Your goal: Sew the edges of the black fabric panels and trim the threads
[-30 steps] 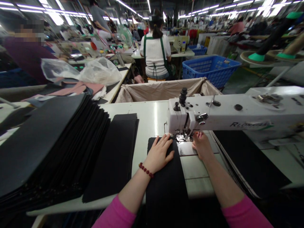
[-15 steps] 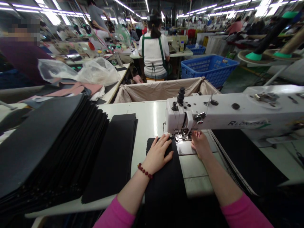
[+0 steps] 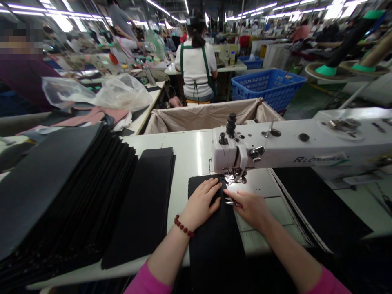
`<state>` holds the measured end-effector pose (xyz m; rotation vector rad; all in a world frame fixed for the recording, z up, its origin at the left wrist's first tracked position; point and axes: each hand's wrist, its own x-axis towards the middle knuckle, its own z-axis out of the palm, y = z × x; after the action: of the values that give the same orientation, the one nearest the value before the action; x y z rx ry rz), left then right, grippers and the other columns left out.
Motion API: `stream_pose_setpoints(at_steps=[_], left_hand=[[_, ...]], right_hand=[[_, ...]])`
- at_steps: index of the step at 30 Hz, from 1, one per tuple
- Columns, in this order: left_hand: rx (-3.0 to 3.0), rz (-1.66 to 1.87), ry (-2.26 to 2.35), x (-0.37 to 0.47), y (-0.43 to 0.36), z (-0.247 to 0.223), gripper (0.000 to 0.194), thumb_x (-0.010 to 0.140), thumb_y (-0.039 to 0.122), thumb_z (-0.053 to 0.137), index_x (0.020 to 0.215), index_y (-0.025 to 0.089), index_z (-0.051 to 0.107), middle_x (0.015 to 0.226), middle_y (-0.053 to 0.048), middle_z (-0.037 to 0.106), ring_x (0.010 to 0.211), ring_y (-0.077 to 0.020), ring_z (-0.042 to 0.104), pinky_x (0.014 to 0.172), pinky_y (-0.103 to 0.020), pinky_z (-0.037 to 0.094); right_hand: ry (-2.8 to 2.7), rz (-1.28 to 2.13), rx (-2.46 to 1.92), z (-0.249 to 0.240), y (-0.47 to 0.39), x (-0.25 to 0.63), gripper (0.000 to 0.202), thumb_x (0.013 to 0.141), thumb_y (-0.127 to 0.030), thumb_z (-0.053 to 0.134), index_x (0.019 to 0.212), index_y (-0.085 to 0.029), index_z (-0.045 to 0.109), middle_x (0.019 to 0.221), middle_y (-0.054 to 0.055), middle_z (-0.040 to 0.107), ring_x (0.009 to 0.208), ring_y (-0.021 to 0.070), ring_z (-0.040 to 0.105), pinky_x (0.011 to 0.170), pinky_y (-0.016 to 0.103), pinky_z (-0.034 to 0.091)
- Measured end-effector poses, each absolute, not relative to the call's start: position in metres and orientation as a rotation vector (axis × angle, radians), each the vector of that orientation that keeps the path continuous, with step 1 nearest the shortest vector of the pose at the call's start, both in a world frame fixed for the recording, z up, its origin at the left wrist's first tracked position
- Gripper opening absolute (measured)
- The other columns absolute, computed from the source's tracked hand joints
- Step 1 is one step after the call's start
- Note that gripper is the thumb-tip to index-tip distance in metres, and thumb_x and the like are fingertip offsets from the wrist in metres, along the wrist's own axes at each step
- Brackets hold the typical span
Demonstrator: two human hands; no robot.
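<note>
A long black fabric panel (image 3: 214, 245) lies on the machine table, its far end just left of the needle area of the white sewing machine (image 3: 275, 143). Flat on this panel, fingers stretched forward, rests my left hand (image 3: 203, 202), a beaded bracelet at its wrist. My right hand (image 3: 249, 206) is closed around small thread snips (image 3: 229, 201); their short bright blades point left over the panel's right edge, and its index finger reaches to that edge. The grip of the snips is mostly hidden by my fingers.
A tall stack of black panels (image 3: 70, 179) and a smaller pile (image 3: 143, 196) lie to the left. More black panels (image 3: 318, 204) sit right, under the machine arm. Beyond the table are a cloth-lined bin (image 3: 202, 116), a blue basket (image 3: 269, 87) and a seated person (image 3: 197, 65).
My right hand has come from beside the needle area back toward me and left, to the panel's edge, and the snips' blades now show. My left hand has stayed almost in place.
</note>
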<state>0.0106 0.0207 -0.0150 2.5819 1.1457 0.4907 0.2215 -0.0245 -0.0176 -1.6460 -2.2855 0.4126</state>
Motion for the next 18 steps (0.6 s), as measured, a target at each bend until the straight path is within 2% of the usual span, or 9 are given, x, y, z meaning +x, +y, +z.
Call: stream_pose_setpoints(at_steps=[5,18], left_hand=[[2.579,0.505,1.144,0.0102,0.0211,-0.0151,0.044,0.092,0.024,0.053,0.135,0.023,0.046,0.145,-0.006,0.044,0.136,-0.0235,0.038,0.117,-0.043,0.030],[2.596,0.504,1.138,0.0109,0.0223,-0.0155,0.043,0.093,0.021,0.050,0.135,0.021,0.045,0.145,-0.007,0.044,0.136,-0.0236,0.038,0.117,-0.044,0.028]], right_hand=[[-2.268,0.368,-1.653,-0.0216,-0.0237,0.2214,0.049,0.089,-0.021,0.054,0.136,-0.034,0.049,0.104,0.001,0.069,0.091,0.0187,0.064,0.070,0.027,0.044],[-2.264,0.328,-1.665,-0.0231,-0.0250,0.2202,0.047,0.091,-0.021,0.050,0.137,-0.033,0.048,0.112,0.001,0.068,0.096,0.0198,0.064,0.074,0.028,0.047]])
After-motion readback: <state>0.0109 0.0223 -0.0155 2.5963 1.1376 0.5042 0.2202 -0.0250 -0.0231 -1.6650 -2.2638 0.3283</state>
